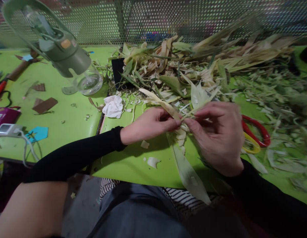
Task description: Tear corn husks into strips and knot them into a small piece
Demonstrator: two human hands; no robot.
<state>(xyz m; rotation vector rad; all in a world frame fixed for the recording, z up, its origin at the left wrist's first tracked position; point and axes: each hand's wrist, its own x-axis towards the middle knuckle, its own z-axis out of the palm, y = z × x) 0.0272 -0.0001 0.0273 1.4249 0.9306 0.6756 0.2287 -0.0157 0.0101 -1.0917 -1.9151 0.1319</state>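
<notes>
Place: a craft workspace, by the look of what surrounds you; whether in a home or a workshop, you cannot tell from here. Entries before you: one bright green desk (128, 167), crossed by a dark seam; one perforated screen (153, 19) along its far edge; one large heap of corn husks (178, 59); pale green shreds (262, 91), loose, spread to your right; scissors (266, 138), handles red and yellow; cut blue paper (43, 133) and brown scraps (46, 105), lying to your left

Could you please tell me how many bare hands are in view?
2: the left hand and right hand, both pinching pale-green leafy strips above the bright-green table.
</notes>
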